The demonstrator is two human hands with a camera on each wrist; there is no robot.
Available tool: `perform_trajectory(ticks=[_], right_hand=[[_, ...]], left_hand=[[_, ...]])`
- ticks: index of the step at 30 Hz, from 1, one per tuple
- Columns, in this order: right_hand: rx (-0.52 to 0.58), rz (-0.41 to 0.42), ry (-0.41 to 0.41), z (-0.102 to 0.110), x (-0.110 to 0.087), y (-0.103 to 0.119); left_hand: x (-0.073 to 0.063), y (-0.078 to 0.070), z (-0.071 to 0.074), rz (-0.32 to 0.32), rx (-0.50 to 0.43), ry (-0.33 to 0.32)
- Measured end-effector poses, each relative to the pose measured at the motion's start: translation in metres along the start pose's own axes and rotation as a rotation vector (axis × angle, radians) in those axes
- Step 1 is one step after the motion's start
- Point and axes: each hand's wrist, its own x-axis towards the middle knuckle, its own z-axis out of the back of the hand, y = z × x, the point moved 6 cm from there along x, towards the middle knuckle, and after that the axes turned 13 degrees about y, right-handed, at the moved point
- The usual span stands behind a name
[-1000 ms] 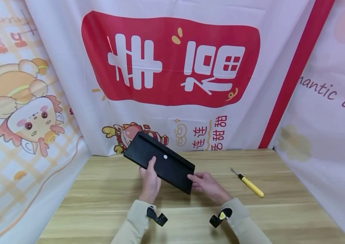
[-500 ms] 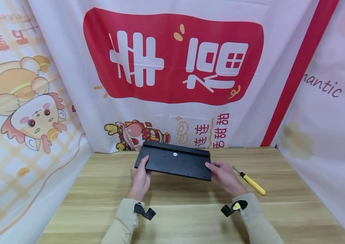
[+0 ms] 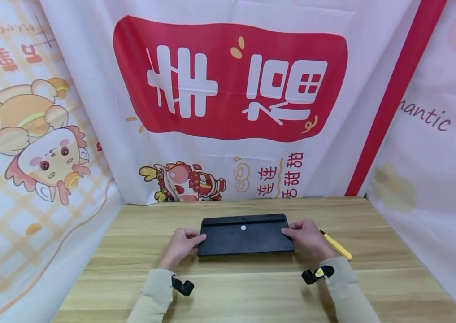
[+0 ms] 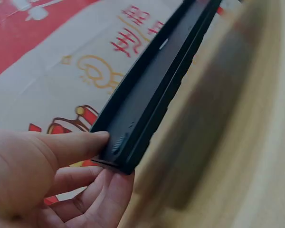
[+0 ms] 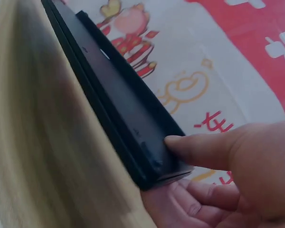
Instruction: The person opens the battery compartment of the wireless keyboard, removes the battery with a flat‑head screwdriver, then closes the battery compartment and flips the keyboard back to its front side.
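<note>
A black keyboard [image 3: 248, 240] is held level between both hands, its underside facing up, with a small white round sticker [image 3: 243, 228] near the raised back ridge. My left hand [image 3: 182, 246] pinches its left end, thumb on the underside and fingers beneath. At the opposite end my right hand [image 3: 310, 237] grips in the same way. The left wrist view shows key edges along the keyboard's [image 4: 147, 85] lower side, above its shadow on the table. In the right wrist view the right thumb presses near the keyboard's [image 5: 118, 99] corner. The keys themselves face down, hidden.
A screwdriver [image 3: 338, 248] with a yellow handle lies on the wooden table [image 3: 236, 291] just right of my right hand, its shaft hidden behind that hand. Printed cloth [image 3: 228, 170] hangs at the back and on both sides.
The keyboard has turned from a steep tilt to nearly straight across and come down closer to the table. The left hand shifted from its lower edge to the left end; both hands moved apart.
</note>
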Motion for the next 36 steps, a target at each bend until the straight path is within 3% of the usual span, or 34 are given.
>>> perform_trajectory(ticks=[5,13,21,29,36], right_hand=[[-0.112,-0.037,-0.006,-0.003,0.001,-0.012],[-0.276,-0.114,-0.058,-0.007,0.004,-0.016],[-0.359,-0.072,-0.102,-0.01,0.004,-0.013],[-0.397,-0.032,-0.102,-0.015,-0.001,-0.009],[-0.446,0.022,-0.105,-0.006,0.002,-0.002]], left_hand=[[-0.001,0.004,-0.007,-0.007,0.128,-0.005],[-0.005,-0.005,-0.011,0.006,0.315,-0.047],[-0.012,-0.016,-0.013,-0.057,0.505,-0.077],[-0.011,-0.015,-0.017,-0.085,0.589,-0.102],[-0.008,-0.011,-0.013,-0.074,0.542,-0.097]])
